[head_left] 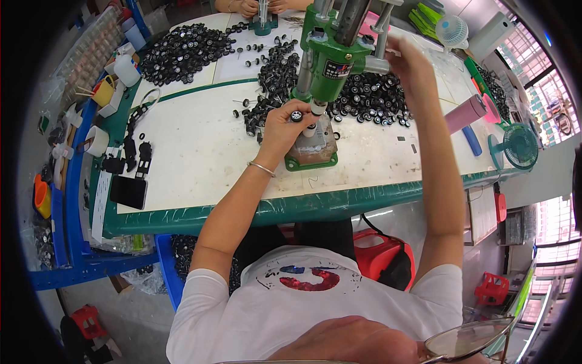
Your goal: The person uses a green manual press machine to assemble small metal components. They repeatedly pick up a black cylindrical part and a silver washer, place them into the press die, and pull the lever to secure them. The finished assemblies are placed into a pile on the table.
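Observation:
My left hand (pixel 280 130) pinches a small black toy wheel (pixel 296 116) with a silver hub, right beneath the ram of a green hand press (pixel 332 76). Under the fingers, a pale round fixture (pixel 311 128) rises from the metal press base (pixel 312 151); fingertips hide part of it. My right hand (pixel 412 60) is raised at the side of the press, fingers curled around the lever by its metal hub (pixel 377 65). Slight blur and the hand itself hide most of that grip. Loose black wheels (pixel 371 100) lie heaped behind the press.
A large wheel pile (pixel 185 51) covers the far left of the white table (pixel 194 145). Black plastic parts (pixel 144 159) and a dark phone-like slab (pixel 128 192) lie at left. A pink bottle (pixel 465 114) and green fan (pixel 520 147) are at right. Another person's hands (pixel 248 7) work opposite.

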A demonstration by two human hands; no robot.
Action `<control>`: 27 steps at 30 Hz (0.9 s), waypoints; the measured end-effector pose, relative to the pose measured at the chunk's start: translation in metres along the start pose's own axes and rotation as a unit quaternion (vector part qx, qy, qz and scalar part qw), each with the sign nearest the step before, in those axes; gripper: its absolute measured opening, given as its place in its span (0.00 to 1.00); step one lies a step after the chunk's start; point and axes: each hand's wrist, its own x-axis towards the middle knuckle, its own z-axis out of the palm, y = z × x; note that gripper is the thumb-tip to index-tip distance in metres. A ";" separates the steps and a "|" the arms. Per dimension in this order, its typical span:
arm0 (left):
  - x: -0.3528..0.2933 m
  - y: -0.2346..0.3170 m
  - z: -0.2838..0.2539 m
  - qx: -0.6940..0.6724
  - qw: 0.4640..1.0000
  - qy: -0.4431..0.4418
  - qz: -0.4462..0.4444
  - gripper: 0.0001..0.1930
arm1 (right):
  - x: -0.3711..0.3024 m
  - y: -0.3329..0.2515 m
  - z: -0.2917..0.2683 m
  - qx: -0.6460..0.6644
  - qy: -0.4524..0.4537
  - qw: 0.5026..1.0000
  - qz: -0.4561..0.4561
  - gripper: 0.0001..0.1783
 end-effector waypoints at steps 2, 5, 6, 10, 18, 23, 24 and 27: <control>0.001 -0.005 -0.006 0.004 1.000 -0.011 0.003 0.06 | 0.029 -0.022 0.027 0.059 -0.028 0.998 -0.012 0.20; 0.004 0.008 -0.008 0.031 0.999 -0.038 -0.016 0.06 | 0.053 -0.096 0.073 0.141 0.003 0.987 0.078 0.12; 0.004 0.010 -0.008 0.036 0.998 -0.044 -0.026 0.06 | 0.091 -0.082 0.060 0.195 -0.058 0.978 0.053 0.12; 0.004 0.013 -0.008 0.044 0.997 -0.039 -0.047 0.06 | 0.122 -0.056 0.049 0.290 -0.217 0.932 -0.017 0.12; 0.002 0.005 -0.008 0.044 0.999 -0.023 -0.001 0.08 | 0.063 -0.080 0.065 0.135 0.050 0.976 -0.165 0.12; 0.002 0.002 -0.008 0.070 0.997 -0.021 0.005 0.08 | 0.032 -0.088 0.064 0.129 0.020 0.961 -0.242 0.15; 0.001 0.002 -0.010 0.071 0.997 -0.021 0.003 0.08 | 0.029 -0.087 0.066 0.133 0.026 0.958 -0.252 0.16; -0.001 0.005 -0.010 0.074 0.997 -0.023 -0.005 0.08 | 0.005 -0.080 0.066 0.160 0.012 0.918 -0.364 0.18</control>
